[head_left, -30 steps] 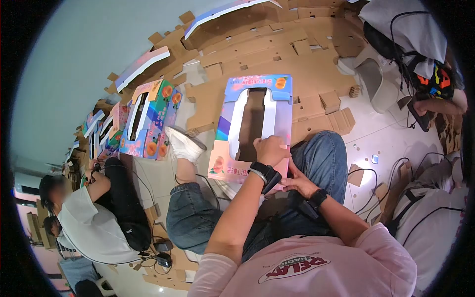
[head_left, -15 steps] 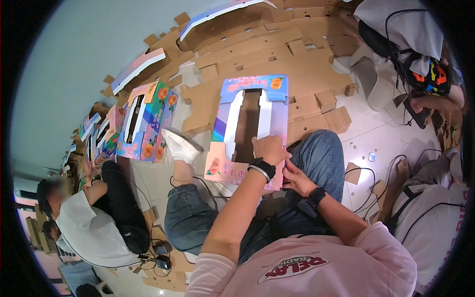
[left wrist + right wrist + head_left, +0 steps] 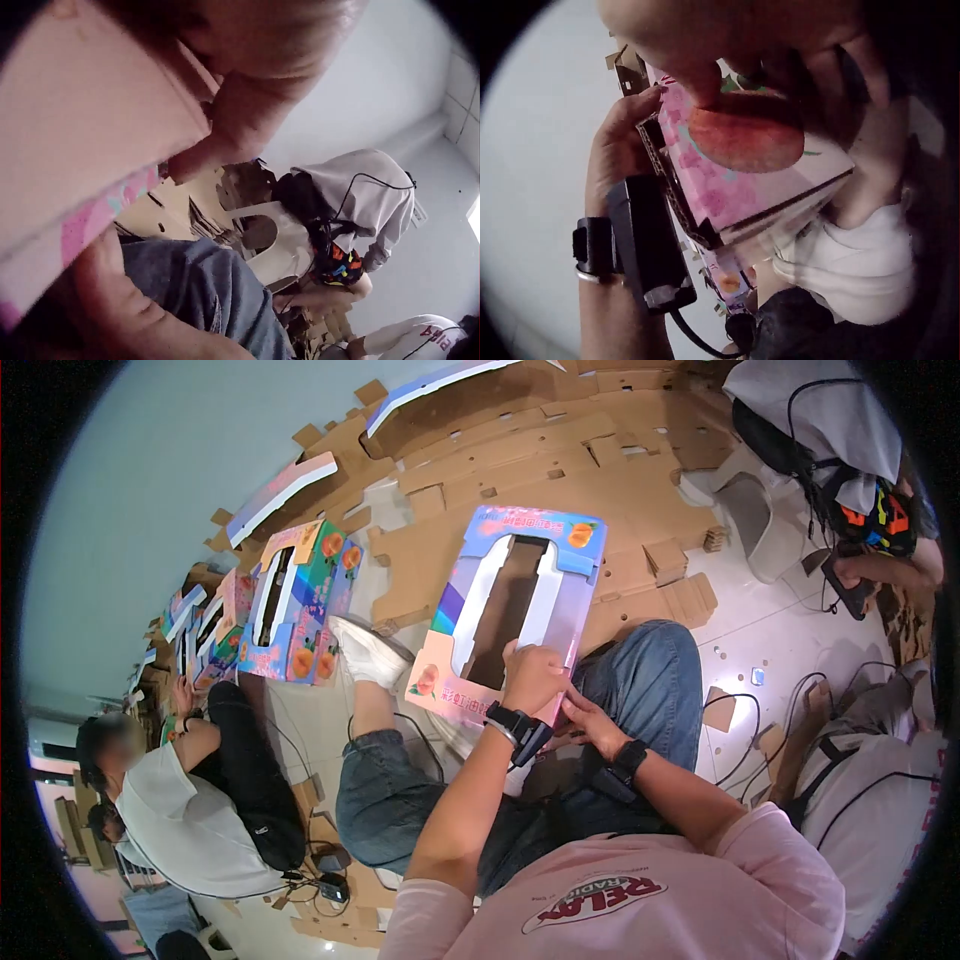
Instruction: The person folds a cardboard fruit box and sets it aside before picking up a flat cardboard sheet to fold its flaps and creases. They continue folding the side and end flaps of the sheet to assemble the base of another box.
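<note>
A printed fruit carton (image 3: 575, 600) with a long opening in its top lies tilted over my lap, its near corner toward me. My left hand (image 3: 536, 678) grips the carton's near right edge, fingers curled over the rim of the opening. Lower down at that corner, my right hand (image 3: 597, 725) rests against the end panel. In the right wrist view, the right hand's fingertips (image 3: 705, 86) press on the printed peach (image 3: 746, 135), with other fingers extended. A corrugated edge (image 3: 664, 169) shows beside the left hand there.
Flattened brown cardboard (image 3: 540, 470) covers much of the floor ahead. Finished-looking printed cartons (image 3: 300, 600) stand to the left, near a seated person (image 3: 200, 800). A white plastic stool (image 3: 755, 525) stands at the right, and cables (image 3: 740, 710) run across the tiles.
The carton has turned clockwise, its far end swinging right. My left hand has shifted slightly down and left with it, and the right hand stays at the near corner.
</note>
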Motion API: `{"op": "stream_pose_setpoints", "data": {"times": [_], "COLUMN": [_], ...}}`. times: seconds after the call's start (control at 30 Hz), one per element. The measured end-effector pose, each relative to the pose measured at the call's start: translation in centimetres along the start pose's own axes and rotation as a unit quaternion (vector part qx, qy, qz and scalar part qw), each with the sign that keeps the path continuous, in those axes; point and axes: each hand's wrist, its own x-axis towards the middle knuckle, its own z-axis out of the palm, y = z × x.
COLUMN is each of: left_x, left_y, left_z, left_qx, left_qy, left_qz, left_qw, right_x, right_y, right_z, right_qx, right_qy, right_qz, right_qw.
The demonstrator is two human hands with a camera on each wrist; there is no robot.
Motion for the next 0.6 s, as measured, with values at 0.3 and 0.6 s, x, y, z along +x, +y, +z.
{"op": "stream_pose_setpoints", "data": {"times": [0.3,0.6], "left_x": [-1.9,-1.2], "left_y": [-0.9,3.4], "left_z": [-0.5,-2.1], "left_qx": [0.007,0.23], "left_qy": [-0.011,-0.143], "left_qz": [0.06,-0.05], "left_qw": [0.998,0.961], "right_x": [0.8,1.1], "right_y": [-2.0,-5.2], "right_z": [-1.6,-2.7], "right_qx": [0.205,0.224], "right_qy": [-0.1,-0.08], "right_qz": [0.021,0.101], "right_qw": [0.973,0.966]}}
